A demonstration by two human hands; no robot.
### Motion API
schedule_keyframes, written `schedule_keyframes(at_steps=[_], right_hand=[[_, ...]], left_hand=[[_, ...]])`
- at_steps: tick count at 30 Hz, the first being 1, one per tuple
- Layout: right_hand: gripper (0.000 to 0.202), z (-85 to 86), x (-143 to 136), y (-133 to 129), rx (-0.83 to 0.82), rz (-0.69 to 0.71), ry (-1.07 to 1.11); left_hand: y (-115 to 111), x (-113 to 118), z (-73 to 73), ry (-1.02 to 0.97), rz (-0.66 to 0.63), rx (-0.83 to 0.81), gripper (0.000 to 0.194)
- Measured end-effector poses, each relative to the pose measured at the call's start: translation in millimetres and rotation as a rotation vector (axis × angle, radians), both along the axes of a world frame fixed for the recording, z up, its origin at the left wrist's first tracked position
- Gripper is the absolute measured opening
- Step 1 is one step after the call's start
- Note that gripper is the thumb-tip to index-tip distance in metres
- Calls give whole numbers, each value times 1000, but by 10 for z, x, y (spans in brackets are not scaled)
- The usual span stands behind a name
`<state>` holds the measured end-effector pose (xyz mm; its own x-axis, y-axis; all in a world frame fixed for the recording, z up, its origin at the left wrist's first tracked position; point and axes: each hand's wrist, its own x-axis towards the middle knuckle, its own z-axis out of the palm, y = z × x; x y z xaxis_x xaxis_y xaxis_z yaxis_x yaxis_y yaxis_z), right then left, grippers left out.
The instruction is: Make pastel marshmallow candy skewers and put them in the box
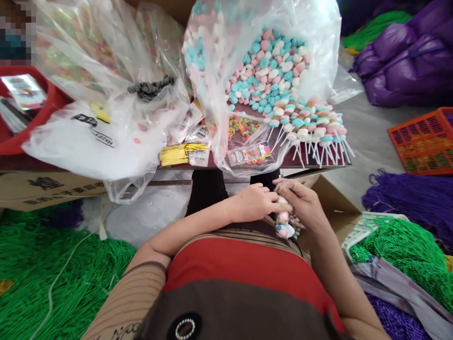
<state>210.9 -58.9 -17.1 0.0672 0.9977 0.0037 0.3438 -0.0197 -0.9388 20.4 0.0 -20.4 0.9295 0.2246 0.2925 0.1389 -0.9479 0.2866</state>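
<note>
My left hand (pixel 260 204) and my right hand (pixel 300 202) meet in front of my lap, just off the table's front edge. Between their closed fingers is a candy skewer (pixel 282 221), a stack of pink, white and blue sweets that seems to be in a see-through wrapper. It hangs with the sweets towards my body, and the fingers of both hands close around its upper end. Part of the skewer is hidden by the fingers. Beyond my hands, on the table's right end, lies a pile of candy skewers (pixel 311 123) with white sticks pointing my way.
A big plastic bag of loose pastel sweets (pixel 271 71) stands on the table (pixel 304 162). Yellow twist ties (pixel 174 155) and printed plastic bags (pixel 95 137) lie left of it. Below right is an open cardboard box (pixel 334 203); an orange crate (pixel 423 141) stands farther off.
</note>
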Motion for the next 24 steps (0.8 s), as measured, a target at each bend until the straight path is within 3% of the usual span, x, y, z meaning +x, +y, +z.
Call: schedule_keyframes(at_steps=[3,6,9,12,15,19,24], right_hand=[[24,-66,336,-148,39,-93,-154],[25,-161,854,-304,14,-203,-437],[23,-297,1360,-424,-206,-109,-780],[20,-386,1590,-455,-380,-64,-906],[31,-331,1464,-401,-235,-140,-868],[29,-85,986,-227,29,-159,-634],[26,95,416,175,79,-211,-309]], left_hand=[[28,-55,5,-55,89,-58,42],[219,-220,47,-184,351,-153,41],[520,-303,59,-182,596,-140,35],[802,-227,31,-9,758,-98,31],[969,-104,-14,139,821,-83,36],[1050,-53,-71,213,835,-89,26],[1129,-99,-93,114,854,-180,22]])
